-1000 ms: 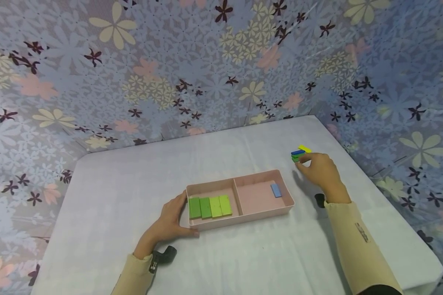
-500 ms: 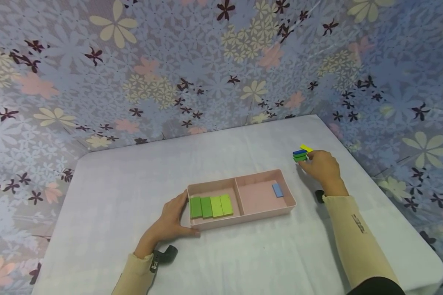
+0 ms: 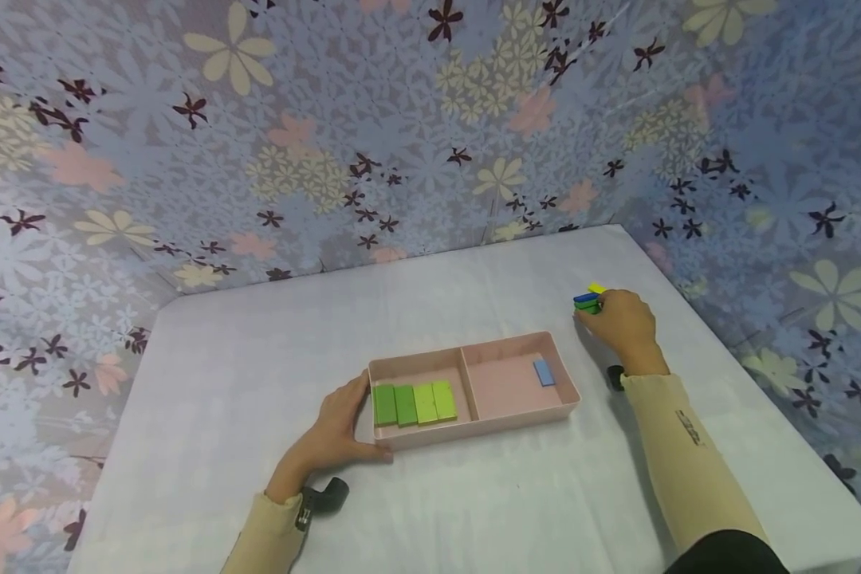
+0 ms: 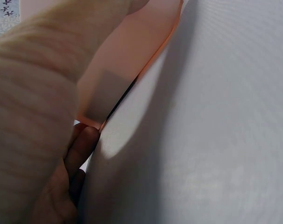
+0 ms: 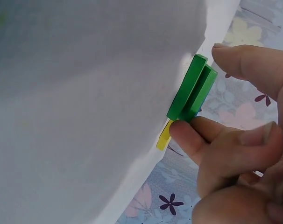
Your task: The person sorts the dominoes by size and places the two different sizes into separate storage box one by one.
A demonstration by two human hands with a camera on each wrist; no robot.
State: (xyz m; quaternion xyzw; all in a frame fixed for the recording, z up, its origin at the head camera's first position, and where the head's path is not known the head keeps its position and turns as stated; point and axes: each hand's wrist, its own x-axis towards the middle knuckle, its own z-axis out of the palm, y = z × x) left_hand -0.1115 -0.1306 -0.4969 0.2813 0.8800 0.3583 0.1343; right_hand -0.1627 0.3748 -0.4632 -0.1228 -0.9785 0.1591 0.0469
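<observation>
A pink two-part tray (image 3: 473, 430) sits mid-table. Its left part holds several green blocks (image 3: 412, 403), and a light blue block (image 3: 544, 372) lies in the right part. My left hand (image 3: 337, 426) holds the tray's left front corner, fingers on the end wall and thumb along the front. In the left wrist view the thumb (image 4: 34, 116) lies against the tray (image 4: 132, 51). My right hand (image 3: 613, 315) is on a small stack at the far right: a blue block (image 3: 584, 297) over green, with yellow (image 3: 598, 288) behind. Thumb and finger of the right hand (image 5: 197, 88) pinch the green blocks (image 5: 186, 95) next to the yellow block (image 5: 164, 136).
A white cloth (image 3: 258, 375) covers the table, and a floral backdrop (image 3: 330, 119) closes it in behind and on both sides. The stack stands close to the table's right edge (image 3: 689, 295). Black wrist mounts (image 3: 326, 496) show by each sleeve.
My right hand has slid a little forward over the stack and its fingers have closed on the green blocks. The left hand and the tray have stayed put.
</observation>
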